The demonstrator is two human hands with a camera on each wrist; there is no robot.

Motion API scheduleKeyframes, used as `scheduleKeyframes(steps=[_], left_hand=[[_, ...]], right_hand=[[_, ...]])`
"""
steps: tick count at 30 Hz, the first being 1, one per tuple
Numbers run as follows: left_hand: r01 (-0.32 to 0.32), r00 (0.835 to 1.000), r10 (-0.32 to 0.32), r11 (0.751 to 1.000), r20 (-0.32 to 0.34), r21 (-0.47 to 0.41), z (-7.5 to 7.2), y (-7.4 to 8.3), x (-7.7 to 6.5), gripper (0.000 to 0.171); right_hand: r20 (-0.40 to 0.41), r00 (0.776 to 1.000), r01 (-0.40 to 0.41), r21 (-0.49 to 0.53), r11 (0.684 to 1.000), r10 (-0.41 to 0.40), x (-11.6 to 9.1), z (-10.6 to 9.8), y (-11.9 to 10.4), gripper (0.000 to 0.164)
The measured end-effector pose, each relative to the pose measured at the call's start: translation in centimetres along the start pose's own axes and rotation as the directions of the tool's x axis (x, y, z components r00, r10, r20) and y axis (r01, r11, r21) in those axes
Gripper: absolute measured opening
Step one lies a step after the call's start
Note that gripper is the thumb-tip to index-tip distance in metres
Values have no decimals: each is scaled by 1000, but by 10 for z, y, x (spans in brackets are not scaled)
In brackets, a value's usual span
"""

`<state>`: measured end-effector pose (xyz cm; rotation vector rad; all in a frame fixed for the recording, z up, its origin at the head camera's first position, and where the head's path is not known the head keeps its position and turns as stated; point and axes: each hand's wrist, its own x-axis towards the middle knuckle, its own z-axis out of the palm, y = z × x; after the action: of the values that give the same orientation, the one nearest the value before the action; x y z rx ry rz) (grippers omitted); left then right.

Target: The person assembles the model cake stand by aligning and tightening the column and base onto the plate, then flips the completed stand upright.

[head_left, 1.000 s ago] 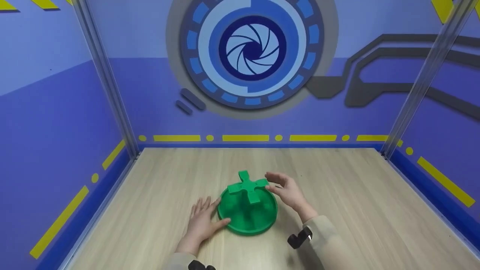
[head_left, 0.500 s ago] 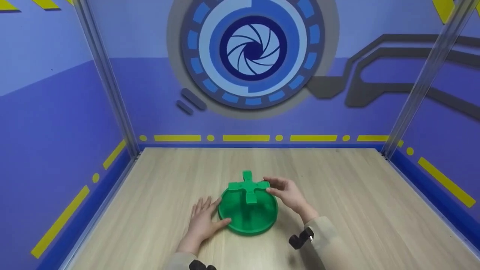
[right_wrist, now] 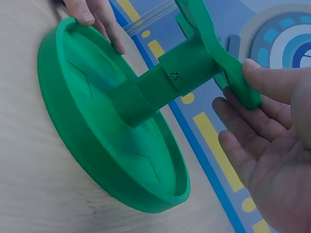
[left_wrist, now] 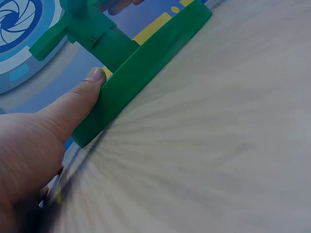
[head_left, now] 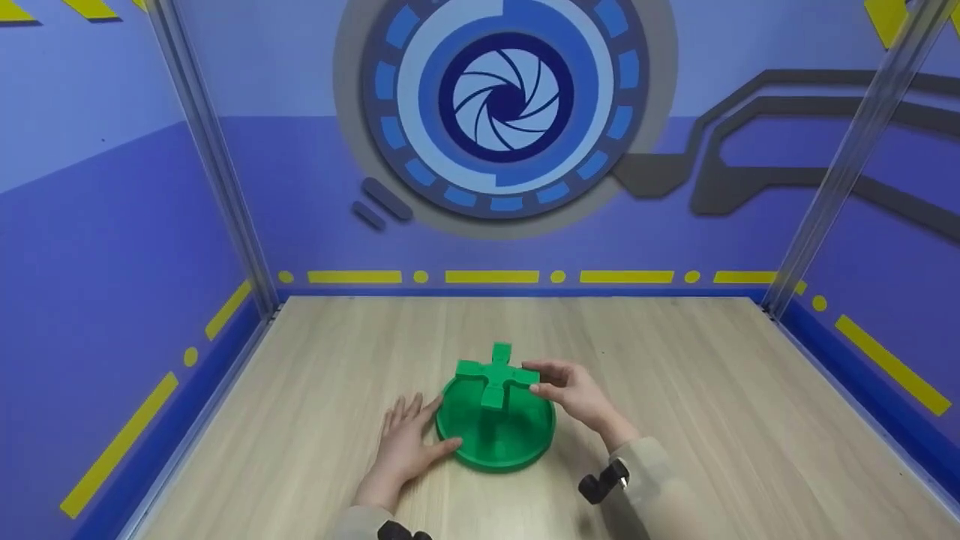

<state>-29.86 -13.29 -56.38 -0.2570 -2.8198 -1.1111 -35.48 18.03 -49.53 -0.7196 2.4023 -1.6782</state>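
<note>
A green round dish with a low rim stands on the table, and a post marked 32 rises from its middle. On top of the post sits a cross-shaped handle with flat arms. My left hand lies at the dish's left side, fingers spread and straight, the thumb on its rim. My right hand pinches the handle's right arm, thumb on one face and fingers behind it. In the left wrist view the right hand's fingers show only at the top edge.
The pale wooden table is enclosed by blue printed walls with metal corner posts. Black devices are worn on both wrists.
The cross-shaped handle has turned clockwise as seen from above. My right hand has moved slightly toward me with its arm and closed on it. Left hand and dish have stayed put.
</note>
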Motion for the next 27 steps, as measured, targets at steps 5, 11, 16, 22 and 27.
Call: scheduleKeyframes(steps=[5, 11, 16, 22, 27], left_hand=[[4, 1000, -4, 1000, 1, 0, 0, 0, 0, 90], [-7, 1000, 7, 1000, -1, 11, 0, -1, -1, 90], [-10, 1000, 10, 1000, -3, 9, -1, 1, -3, 90], [-6, 1000, 6, 1000, 3, 16, -2, 2, -3, 90], [-1, 1000, 1, 1000, 2, 20, -1, 1, -2, 89]], right_hand=[[-7, 1000, -3, -7, 1000, 3, -4, 2, -2, 46], [-27, 1000, -8, -13, 1000, 8, -8, 7, -3, 46], [-33, 999, 23, 4, 1000, -23, -10, 11, -3, 45], [-91, 995, 30, 24, 999, -28, -11, 22, -4, 45], [-137, 990, 37, 10, 999, -35, -14, 29, -5, 45]])
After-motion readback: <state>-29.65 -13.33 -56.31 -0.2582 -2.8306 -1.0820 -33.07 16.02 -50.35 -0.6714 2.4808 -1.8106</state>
